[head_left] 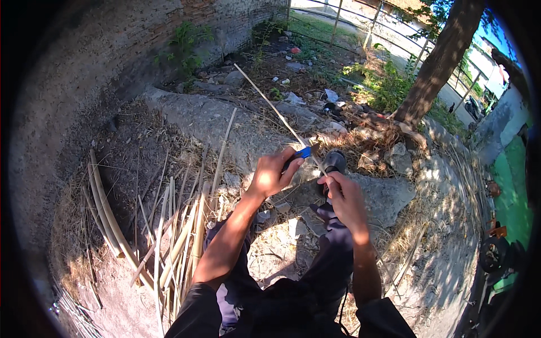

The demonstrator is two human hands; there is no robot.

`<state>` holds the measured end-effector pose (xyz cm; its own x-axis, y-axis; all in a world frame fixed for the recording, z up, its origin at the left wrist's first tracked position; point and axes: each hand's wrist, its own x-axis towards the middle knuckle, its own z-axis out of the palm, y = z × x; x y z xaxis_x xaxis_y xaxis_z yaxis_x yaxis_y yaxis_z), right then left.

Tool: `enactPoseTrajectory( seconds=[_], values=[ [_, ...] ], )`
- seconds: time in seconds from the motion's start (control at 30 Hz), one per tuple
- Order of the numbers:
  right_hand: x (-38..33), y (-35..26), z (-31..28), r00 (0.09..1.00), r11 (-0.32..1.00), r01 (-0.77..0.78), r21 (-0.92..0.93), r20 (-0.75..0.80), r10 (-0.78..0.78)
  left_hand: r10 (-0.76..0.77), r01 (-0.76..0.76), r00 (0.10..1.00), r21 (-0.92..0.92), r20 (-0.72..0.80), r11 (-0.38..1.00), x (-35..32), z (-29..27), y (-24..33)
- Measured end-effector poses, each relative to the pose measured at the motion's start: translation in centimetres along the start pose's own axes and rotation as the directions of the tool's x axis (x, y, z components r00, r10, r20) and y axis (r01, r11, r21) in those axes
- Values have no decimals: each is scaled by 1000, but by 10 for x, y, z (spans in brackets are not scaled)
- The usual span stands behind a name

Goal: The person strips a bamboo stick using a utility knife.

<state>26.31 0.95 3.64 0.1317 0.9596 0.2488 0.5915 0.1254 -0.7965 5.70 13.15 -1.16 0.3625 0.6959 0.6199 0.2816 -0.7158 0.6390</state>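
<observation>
A knife with a blue and black handle (303, 152) sits in my left hand (270, 173), whose fingers are wrapped round it. Beyond the handle a short dark part of the blade shows, close against a thin pale bamboo strip (267, 101). My right hand (345, 200) pinches the near end of that strip, over my right leg. From there the strip slants away up and to the left, past the knife, its far end in the air. Just beyond my right hand is my dark shoe (336, 160), partly behind the strip.
Several cut bamboo strips (183, 242) lie in a loose pile at the left, with thicker curved lengths (107, 211) beside them. A rough stone slab (191, 115) runs across in front. Beyond stand a tree trunk (439, 62), scattered litter and a brick wall (124, 50).
</observation>
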Motion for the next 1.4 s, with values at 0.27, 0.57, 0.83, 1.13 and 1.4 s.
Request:
enactPoseTrajectory(
  seconds=[0.27, 0.57, 0.83, 1.13, 1.4],
  values=[
    [33, -3, 20, 999, 996, 42, 77, 8, -43, 1, 0, 999, -12, 41, 1000, 2, 6, 0],
    [44, -19, 23, 991, 992, 108, 65, -82, -102, -2, 1, 1000, -15, -21, 1000, 3, 2, 5],
    [37, -27, 21, 978, 987, 159, -40, -130, -163, 30, -30, 1000, 70, 0, 997, 9, -3, 4],
    [23, -17, 22, 960, 973, 179, -145, -193, -205, 154, -151, 987, 74, -38, 986, 10, 0, 1],
    [-27, -22, 30, 974, 988, 105, -114, -191, -126, -5, 44, 973, 164, -229, 986, 28, -25, -39]
  ],
)
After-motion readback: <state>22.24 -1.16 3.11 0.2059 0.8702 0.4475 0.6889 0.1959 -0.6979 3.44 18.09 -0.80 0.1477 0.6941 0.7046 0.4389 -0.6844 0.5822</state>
